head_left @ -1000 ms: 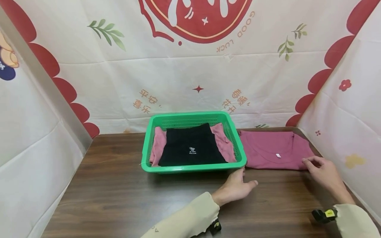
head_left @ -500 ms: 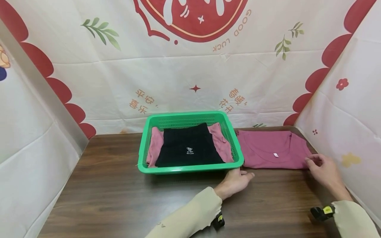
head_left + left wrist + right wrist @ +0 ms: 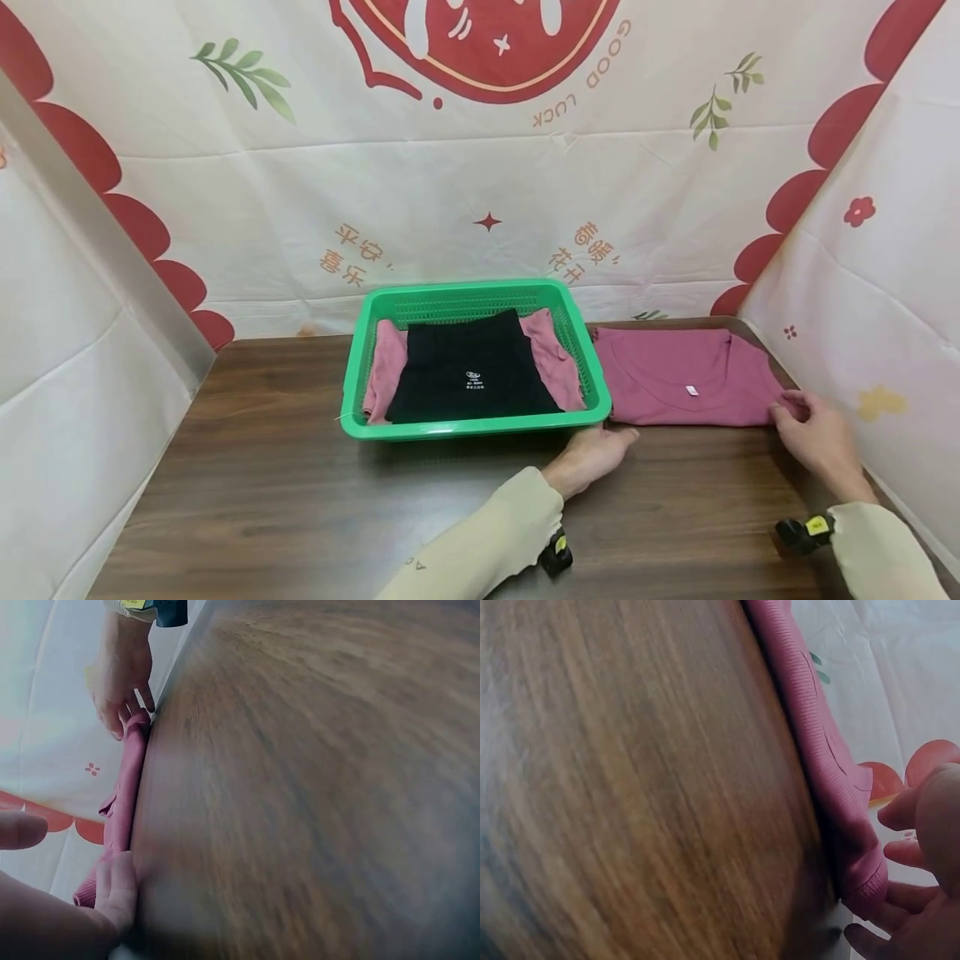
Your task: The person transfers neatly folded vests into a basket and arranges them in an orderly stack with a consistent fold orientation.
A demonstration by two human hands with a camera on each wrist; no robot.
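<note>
A dusky-pink folded T-shirt (image 3: pixel 675 379) lies flat on the table at the right, its neckline and small white label facing up. My left hand (image 3: pixel 588 458) is at its near left corner, partly under the basket's rim; in the left wrist view the fingers (image 3: pixel 116 881) lie straight against the cloth edge and the thumb (image 3: pixel 22 829) stands apart. At the near right corner, my right hand (image 3: pixel 817 437) touches the shirt's edge. The right wrist view has its fingers (image 3: pixel 907 855) spread around the end of the pink cloth (image 3: pixel 847 795), with some fingertips hidden behind it.
A green plastic basket (image 3: pixel 472 430) stands left of the T-shirt, close against it. Inside lie a black folded garment (image 3: pixel 472 367) and pink cloth (image 3: pixel 386 367) under it. Printed white fabric (image 3: pixel 450 183) walls the brown wooden table (image 3: pixel 262 483) at the back and both sides.
The head view has turned slightly right, so everything sits a little further left. My left thumb has come up nearer the T-shirt's edge. The right hand stays at the right corner.
</note>
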